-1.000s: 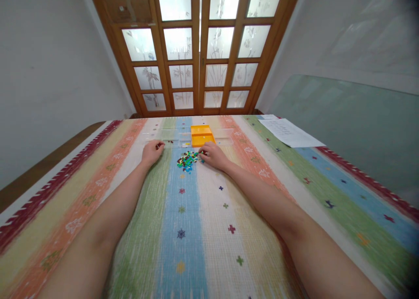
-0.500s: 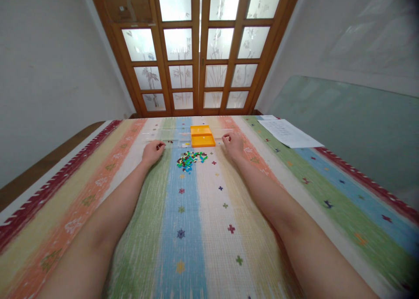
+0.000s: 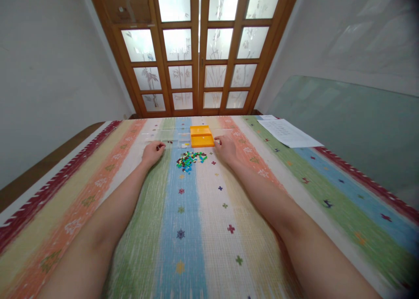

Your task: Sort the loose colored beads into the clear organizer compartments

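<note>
A small pile of coloured pieces [image 3: 191, 159] lies on the striped cloth, just in front of an orange tray [image 3: 201, 136]. Clear trays [image 3: 163, 135] sit left and right of the orange one. My left hand [image 3: 152, 152] rests curled on the cloth left of the pile, fingers closed on a small dark piece beside the clear tray. My right hand [image 3: 224, 148] lies right of the pile, next to the orange tray's near corner, fingers loosely bent; nothing shows in them.
A sheet of paper [image 3: 287, 132] lies at the table's far right. A glass pane [image 3: 353, 124] leans against the right wall. Wooden doors with frosted panes [image 3: 196, 50] stand behind the table. The striped cloth [image 3: 196, 229] covers the whole tabletop.
My right hand left the pile, went up and right to the clear tray beside the orange one, then came back a little toward the pile. My left hand stayed put.
</note>
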`<state>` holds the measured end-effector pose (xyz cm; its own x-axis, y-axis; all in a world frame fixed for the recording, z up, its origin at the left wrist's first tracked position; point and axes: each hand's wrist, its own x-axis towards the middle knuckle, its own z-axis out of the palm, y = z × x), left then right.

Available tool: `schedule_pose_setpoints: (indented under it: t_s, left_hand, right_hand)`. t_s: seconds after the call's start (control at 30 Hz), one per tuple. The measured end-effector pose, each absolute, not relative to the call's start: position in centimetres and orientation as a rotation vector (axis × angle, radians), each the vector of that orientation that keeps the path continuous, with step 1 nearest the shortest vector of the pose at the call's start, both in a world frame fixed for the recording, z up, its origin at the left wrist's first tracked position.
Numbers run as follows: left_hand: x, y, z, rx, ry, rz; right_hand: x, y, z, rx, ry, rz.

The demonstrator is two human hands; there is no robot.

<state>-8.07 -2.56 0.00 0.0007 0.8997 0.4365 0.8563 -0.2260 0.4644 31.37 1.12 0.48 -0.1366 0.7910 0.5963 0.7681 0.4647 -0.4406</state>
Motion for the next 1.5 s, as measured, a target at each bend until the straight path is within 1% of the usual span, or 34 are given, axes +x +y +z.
schedule_pose_setpoints:
  t_s: [0.2, 0.37, 0.53, 1.17, 1.33, 1.5]
  left_hand:
    - [-8.2, -2.5, -0.1, 2.176, 1.906, 1.037]
    - [-8.3, -2.4, -0.2, 2.183, 1.894, 1.051]
    - [-8.2, -2.5, -0.1, 2.173, 1.901, 1.030]
    - [-8.4, -2.4, -0.4, 2.186, 1.919, 0.983]
    - [-8.3, -2.5, -0.3, 2.184, 1.920, 0.970]
    - [-8.2, -2.6, -0.1, 2.188, 1.920, 0.960]
  right_hand:
    - [28.3, -1.3, 0.9, -0.926, -2.300, 0.143]
    - [27.3, -2.5, 1.1, -0.782, -2.479, 0.086]
    - [27.5, -2.9, 1.5, -0.774, -2.549, 0.032]
    - [27.4, -2.6, 1.0, -0.758, -2.512, 0.139]
    - [27.6, -2.2, 0.6, -0.834, -2.422, 0.101]
    - [28.3, -1.5, 0.6, -1.022, -2.236, 0.019]
